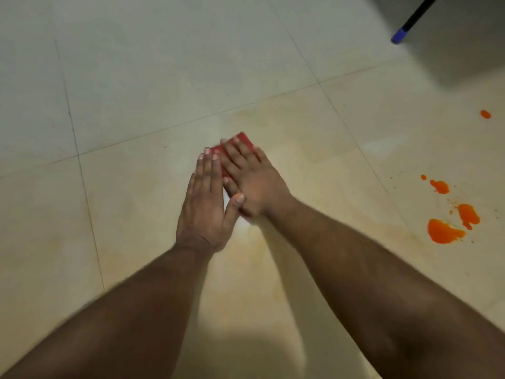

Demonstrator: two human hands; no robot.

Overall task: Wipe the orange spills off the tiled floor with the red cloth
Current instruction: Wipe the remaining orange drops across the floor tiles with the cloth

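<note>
In the head view, the right hand (252,177) lies flat with its fingers spread on the red cloth (244,138), pressing it against the tiled floor (153,86). It pins the cloth under the palm and does not grip it. The left hand (203,203) lies just beside it, also flat and open, fingers straight and close together; its thumb touches the edge of the right hand. Whether the left fingertips rest on the cloth or on bare tile cannot be told, since only a small red corner shows beyond the right hand's fingers and a strip between the two hands. The hands are slightly blurred.

The tile around and below the hands carries a faint yellowish film. Well apart to the right lie the orange spills (444,231): one broad blot, a second beside it, smaller blots above, and a lone drop (485,114) farther up. At the upper right a black pole with a blue tip (398,36) rests on the floor.

Judging from this, the thick spills are still to be wiped. The cloth looks small and folded, so it may soon be soaked and only smear colour across clean tile, as the yellow film suggests. With the palm merely pressing, the cloth could slide out or bunch up on the wet tile. The stray drop and fine specks are easy to miss.
</note>
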